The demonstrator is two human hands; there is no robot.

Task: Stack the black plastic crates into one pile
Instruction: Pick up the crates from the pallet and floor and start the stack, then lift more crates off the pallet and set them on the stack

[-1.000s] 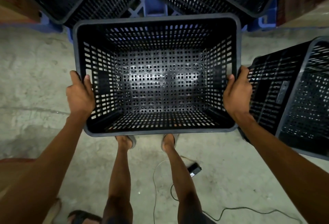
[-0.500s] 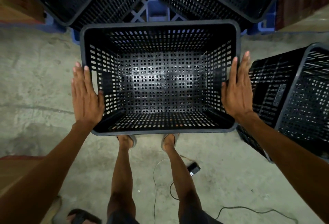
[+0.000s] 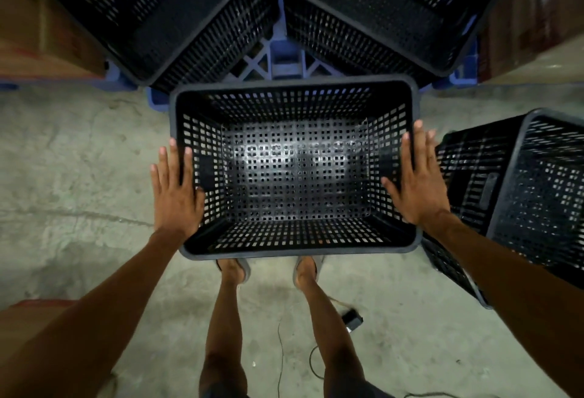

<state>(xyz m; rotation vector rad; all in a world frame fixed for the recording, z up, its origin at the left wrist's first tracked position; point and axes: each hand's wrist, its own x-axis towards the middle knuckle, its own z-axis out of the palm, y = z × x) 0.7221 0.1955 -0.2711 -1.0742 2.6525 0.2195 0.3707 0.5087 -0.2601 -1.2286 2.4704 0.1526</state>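
A black perforated plastic crate [image 3: 295, 249] stands upright on the concrete floor just in front of my feet, its inside bare. My left hand [image 3: 175, 190] hovers flat over its left rim with fingers straight. My right hand [image 3: 417, 181] is spread flat over the right rim the same way. Neither hand grips anything. Another black crate [image 3: 518, 189] lies tipped on its side at the right, close to my right forearm. Two more black crates, one at the far left [image 3: 164, 9] and one at the far right [image 3: 382, 6], stand tilted on a blue pallet [image 3: 284, 61].
Cardboard boxes [image 3: 38, 37] flank the pallet on the left, with more at the right [image 3: 537, 18]. A small black device [image 3: 350, 323] with a thin cable lies on the floor by my right leg. A brown box corner [image 3: 28, 318] shows at the lower left.
One second ago both hands gripped the crate's side rims. They have let go and now lie flat and open over the rims, while the crate sits lower, farther from the camera.
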